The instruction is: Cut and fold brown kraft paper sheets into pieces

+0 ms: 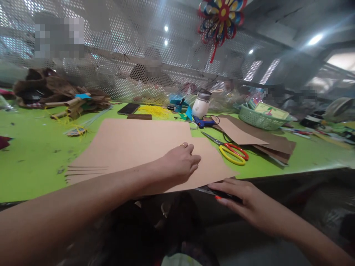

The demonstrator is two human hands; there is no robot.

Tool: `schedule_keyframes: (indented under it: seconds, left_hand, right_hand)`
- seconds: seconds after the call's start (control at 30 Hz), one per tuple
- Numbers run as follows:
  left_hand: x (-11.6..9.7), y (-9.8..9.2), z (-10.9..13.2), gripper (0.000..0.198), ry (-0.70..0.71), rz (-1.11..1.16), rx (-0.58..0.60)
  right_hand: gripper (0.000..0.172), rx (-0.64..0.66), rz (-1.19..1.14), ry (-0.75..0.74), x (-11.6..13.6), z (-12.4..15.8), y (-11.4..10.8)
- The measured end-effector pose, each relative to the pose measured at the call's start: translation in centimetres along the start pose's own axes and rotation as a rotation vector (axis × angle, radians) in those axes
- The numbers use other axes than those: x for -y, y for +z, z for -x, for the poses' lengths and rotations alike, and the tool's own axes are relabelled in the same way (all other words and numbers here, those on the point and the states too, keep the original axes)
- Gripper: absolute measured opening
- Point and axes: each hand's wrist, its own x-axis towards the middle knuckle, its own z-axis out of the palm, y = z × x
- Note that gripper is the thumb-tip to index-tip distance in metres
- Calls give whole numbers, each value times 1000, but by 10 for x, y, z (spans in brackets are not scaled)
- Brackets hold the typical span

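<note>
Large sheets of tan paper (138, 136) lie overlapping on the green table, with several short slits at the near left corner. My left hand (180, 162), with a ring on one finger, rests on the sheets where two overlap. Its fingers are curled down, and what they hold, if anything, is hidden. At the table's front edge, my right hand (241, 201) grips a dark narrow tool (222, 194) with a greyish tip against the paper's near edge. My fingers cover much of the tool, so its kind is unclear. Scissors (234, 152) with red and yellow handles lie to the right.
Brown sheets (266, 147) and a green basket (260, 119) stand at the right. Behind the paper are a phone (128, 108), yellow string (155, 111), a white bottle (201, 105) and a blue glue gun (203, 122). A perforated screen (116, 70) runs along the back.
</note>
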Motion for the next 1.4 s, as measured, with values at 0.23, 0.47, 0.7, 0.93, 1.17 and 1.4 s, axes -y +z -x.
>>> schedule_keyframes:
  seconds: [0.23,0.47,0.7,0.93,1.17,1.4]
  left_hand:
    - [42,-25,44,32,-22,260,65]
    - [49,-17,81,37,-41,159,58]
    - [44,-18,77,39,-65,113,68]
    - [45,-16,78,37,-57,120,39]
    - [45,-14,78,37,-62,124,39]
    - [45,-14,80,36,-54,143,8]
  right_hand:
    - [39,-48,-12,-20,-4,4,11]
    - [38,-72,-2,7,-4,5,14]
    - [37,-84,7,10,0,4,15]
    - [38,-104,13,-47,4,-1,17]
    - [36,-126,-17,-48,14,-6,23]
    - [37,-114,-28,-49,17,-8,27]
